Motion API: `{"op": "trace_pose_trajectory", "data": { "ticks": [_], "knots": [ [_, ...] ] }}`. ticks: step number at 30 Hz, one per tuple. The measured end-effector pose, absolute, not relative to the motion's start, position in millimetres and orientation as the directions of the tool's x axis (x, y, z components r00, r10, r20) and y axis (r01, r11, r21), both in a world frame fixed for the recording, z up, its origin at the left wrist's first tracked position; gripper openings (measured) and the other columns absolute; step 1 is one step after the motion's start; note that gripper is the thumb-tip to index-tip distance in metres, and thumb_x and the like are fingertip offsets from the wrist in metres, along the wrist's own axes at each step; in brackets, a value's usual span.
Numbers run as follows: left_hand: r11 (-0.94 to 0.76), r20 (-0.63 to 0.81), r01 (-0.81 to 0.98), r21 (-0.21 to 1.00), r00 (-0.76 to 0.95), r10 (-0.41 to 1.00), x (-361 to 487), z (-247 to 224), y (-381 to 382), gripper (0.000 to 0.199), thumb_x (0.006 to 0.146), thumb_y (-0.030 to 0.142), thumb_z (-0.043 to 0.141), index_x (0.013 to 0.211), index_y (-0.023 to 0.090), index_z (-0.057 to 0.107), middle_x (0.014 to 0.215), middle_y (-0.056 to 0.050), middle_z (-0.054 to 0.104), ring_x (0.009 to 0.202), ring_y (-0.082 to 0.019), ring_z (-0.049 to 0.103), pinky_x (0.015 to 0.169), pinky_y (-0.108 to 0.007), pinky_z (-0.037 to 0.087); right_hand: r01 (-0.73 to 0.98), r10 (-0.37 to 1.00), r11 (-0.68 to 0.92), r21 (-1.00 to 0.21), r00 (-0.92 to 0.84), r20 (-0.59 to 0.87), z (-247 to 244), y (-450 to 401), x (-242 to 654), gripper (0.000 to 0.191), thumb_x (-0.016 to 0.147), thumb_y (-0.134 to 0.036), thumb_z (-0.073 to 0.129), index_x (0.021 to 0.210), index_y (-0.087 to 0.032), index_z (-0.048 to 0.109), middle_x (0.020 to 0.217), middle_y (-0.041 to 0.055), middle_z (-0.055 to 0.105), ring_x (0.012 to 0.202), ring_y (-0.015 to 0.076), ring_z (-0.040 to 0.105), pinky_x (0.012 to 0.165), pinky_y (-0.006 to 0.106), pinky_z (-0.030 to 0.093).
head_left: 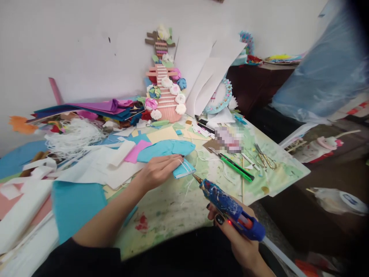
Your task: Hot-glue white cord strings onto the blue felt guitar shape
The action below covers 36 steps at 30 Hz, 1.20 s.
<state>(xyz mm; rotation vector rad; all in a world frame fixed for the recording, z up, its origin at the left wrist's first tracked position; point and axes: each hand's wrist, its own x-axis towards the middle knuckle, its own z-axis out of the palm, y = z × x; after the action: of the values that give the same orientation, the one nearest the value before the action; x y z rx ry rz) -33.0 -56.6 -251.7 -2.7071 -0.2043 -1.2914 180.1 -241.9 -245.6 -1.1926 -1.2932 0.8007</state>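
My left hand (161,169) is closed on a small blue paper-covered piece (184,170) with white string lines along its end. Just behind that hand lies a larger blue crepe-paper shape (167,149), pointed at its right end. My right hand (235,227) grips a blue hot glue gun (227,204), smeared with dried glue, its red light lit and a white glue stick or cord trailing from the back. The gun's metal nozzle tip sits right by the lower right edge of the blue piece; whether it touches cannot be made out.
A green craft knife (236,167) and scissors (264,157) lie on the right of the paint-stained table (173,215). White string (73,136) and coloured paper heap up at left. A pink paper-flower guitar (167,96) leans on the wall.
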Motion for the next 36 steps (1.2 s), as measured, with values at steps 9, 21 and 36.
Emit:
{"op": "trace_pose_trajectory", "data": {
  "ticks": [9, 21, 36],
  "knots": [
    [-0.976, 0.806, 0.200, -0.086, 0.590, 0.049, -30, -246, -59, 0.054, 0.084, 0.003, 0.058, 0.136, 0.012, 0.046, 0.113, -0.013, 0.070, 0.111, -0.020, 0.064, 0.097, -0.030, 0.055, 0.234, 0.935, 0.248, -0.940, 0.196, 0.295, -241, -238, 173, 0.021, 0.082, -0.037, 0.061, 0.071, -0.020, 0.067, 0.066, 0.0054, 0.063, 0.060, 0.0185, 0.058, 0.055, 0.029, 0.049],
    [-0.986, 0.798, 0.147, -0.080, 0.602, 0.025, -31, -234, -60, 0.048, 0.090, 0.007, 0.051, 0.137, 0.017, 0.047, 0.106, -0.009, 0.072, 0.106, -0.017, 0.066, 0.096, -0.029, 0.054, 0.216, 0.931, 0.266, -0.939, 0.194, 0.308, -235, -233, 168, 0.024, 0.081, -0.040, 0.062, 0.068, -0.020, 0.065, 0.064, 0.0049, 0.061, 0.063, 0.0192, 0.058, 0.057, 0.030, 0.049],
    [-0.971, 0.748, 0.208, -0.114, 0.662, 0.054, -32, -235, -63, 0.047, 0.092, 0.010, 0.048, 0.138, 0.024, 0.045, 0.105, -0.008, 0.071, 0.106, -0.017, 0.066, 0.089, -0.029, 0.056, 0.213, 0.946, 0.229, -0.950, 0.183, 0.269, -236, -232, 167, 0.024, 0.082, -0.039, 0.061, 0.068, -0.020, 0.063, 0.063, 0.0036, 0.059, 0.058, 0.0164, 0.054, 0.051, 0.028, 0.044]
  ]
}}
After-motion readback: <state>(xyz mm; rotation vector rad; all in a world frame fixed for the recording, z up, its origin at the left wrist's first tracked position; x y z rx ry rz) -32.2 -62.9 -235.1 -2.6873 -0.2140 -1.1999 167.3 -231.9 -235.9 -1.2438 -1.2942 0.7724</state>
